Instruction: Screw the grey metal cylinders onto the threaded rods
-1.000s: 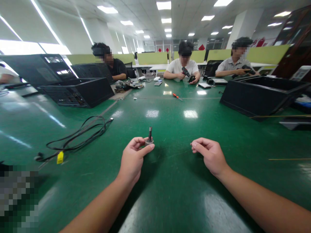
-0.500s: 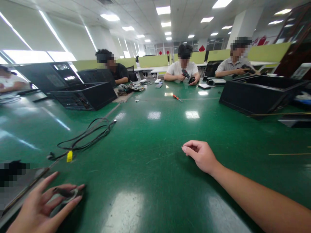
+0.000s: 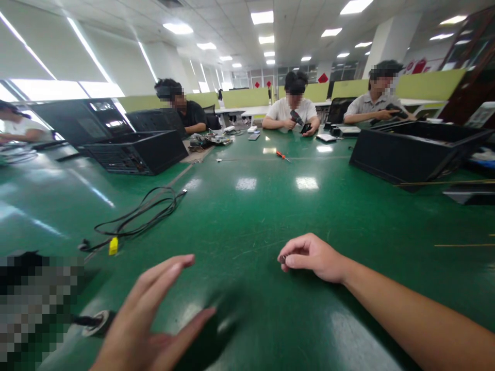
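Note:
My left hand [image 3: 149, 312] is open over the near left of the green table, thumb and fingers spread with nothing between them. Just left of its wrist lies a small dark object with a round grey ring and a black stem [image 3: 95, 323], partly covered by the hand. My right hand [image 3: 311, 257] is closed in a pinch, right of the middle. Between its fingertips shows a small dark, shiny piece [image 3: 283, 259], too small to name.
A coiled black cable [image 3: 143, 214] with a yellow tag [image 3: 113, 246] lies to the left. Black computer cases stand at left [image 3: 135, 152] and right [image 3: 410, 152]. An orange screwdriver [image 3: 282, 155] lies farther back. Several people sit around the table, one holding a power drill [image 3: 296, 117].
My left hand has let go of the dark ringed object and moved right, fingers opening. My right hand has shifted slightly left and nearer, and the small piece in it now shows.

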The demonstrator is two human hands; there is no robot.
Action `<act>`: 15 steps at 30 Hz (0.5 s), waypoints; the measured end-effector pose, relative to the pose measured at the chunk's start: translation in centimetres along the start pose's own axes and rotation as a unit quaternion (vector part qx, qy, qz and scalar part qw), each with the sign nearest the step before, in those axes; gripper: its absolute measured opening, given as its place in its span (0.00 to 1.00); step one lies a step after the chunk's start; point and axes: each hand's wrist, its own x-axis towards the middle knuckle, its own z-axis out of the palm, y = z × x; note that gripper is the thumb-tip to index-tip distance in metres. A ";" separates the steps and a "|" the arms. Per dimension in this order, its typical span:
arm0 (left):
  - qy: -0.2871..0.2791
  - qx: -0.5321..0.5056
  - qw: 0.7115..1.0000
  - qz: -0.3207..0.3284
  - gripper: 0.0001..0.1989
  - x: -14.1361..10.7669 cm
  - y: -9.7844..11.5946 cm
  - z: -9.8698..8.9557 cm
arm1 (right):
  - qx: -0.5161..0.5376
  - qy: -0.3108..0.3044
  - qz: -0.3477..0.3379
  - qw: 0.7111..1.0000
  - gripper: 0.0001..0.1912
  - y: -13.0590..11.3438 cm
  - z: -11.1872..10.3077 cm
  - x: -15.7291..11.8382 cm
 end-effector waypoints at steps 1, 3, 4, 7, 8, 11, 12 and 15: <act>-0.034 -0.035 0.998 0.031 0.45 1.6 1.1 1.2 | 0.014 -0.030 0.010 0.999 0.15 -0.1 0.0 -0.1; -0.112 -0.093 0.985 0.092 0.42 4.7 3.1 3.9 | 0.031 -0.068 0.014 0.997 0.15 -0.3 0.0 -0.4; -0.130 -0.120 0.977 0.119 0.38 6.0 4.0 5.2 | 0.033 -0.077 0.010 0.996 0.15 -0.3 0.0 -0.5; -0.116 -0.206 0.956 0.171 0.19 8.8 5.6 8.3 | 0.020 -0.089 -0.001 0.996 0.12 -0.4 -0.3 -0.5; -0.108 -0.227 0.953 0.167 0.14 9.2 5.9 9.0 | 0.016 -0.091 -0.003 0.996 0.12 -0.5 -0.4 -0.5; -0.110 -0.280 0.947 0.116 0.07 9.6 6.7 9.4 | 0.033 -0.103 0.003 0.994 0.13 -0.4 -0.6 -0.4; -0.104 -0.298 0.945 0.086 0.07 9.5 6.8 8.9 | 0.047 -0.109 0.008 0.993 0.16 -0.3 -0.7 -0.3; -0.031 -0.328 0.941 -0.072 0.07 8.4 6.3 5.7 | 0.086 -0.117 0.026 0.989 0.27 0.1 -0.7 -0.3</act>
